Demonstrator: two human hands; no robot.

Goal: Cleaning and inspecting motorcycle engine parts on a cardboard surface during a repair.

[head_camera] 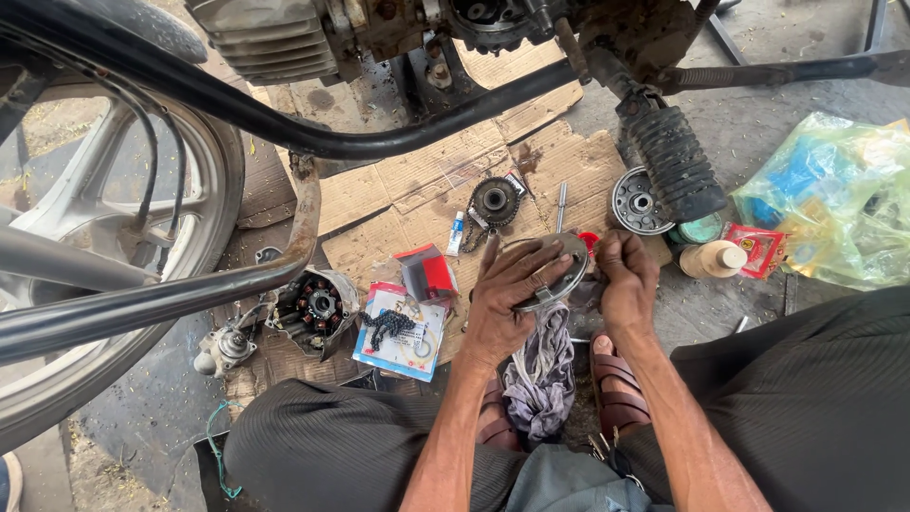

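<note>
Down low, left hand [507,294] pressed flat, fingers spread wide, over a round metal plate [559,275] lying on the cardboard [398,194] between the knees. Right hand [626,280] curled into a loose fist at the plate's right edge, fingers folded in and touching the rim; whether anything small sits inside that fist, cannot tell. Just below the plate, a grey rag [540,365] bunched up between two brown sandals [616,389]. Directly above the plate, a dark sprocket with chain [493,201], and beside it a small white tube [456,232] and a slim metal rod [561,204]. Left of the left hand, a red-and-grey box [427,273] standing open, then a printed packet [398,327] with a black chain coiled on it, then a stator with copper windings [318,308] further left. Right of the right hand, a ribbed round hub [637,201] under a black rubber footpeg [675,161], a cream bottle [713,260], a red sachet [761,248] and a yellow-green plastic bag [834,194]. Overhead, black motorcycle frame tubing [313,137] and, far left, a spoked alloy wheel [114,237].
</note>
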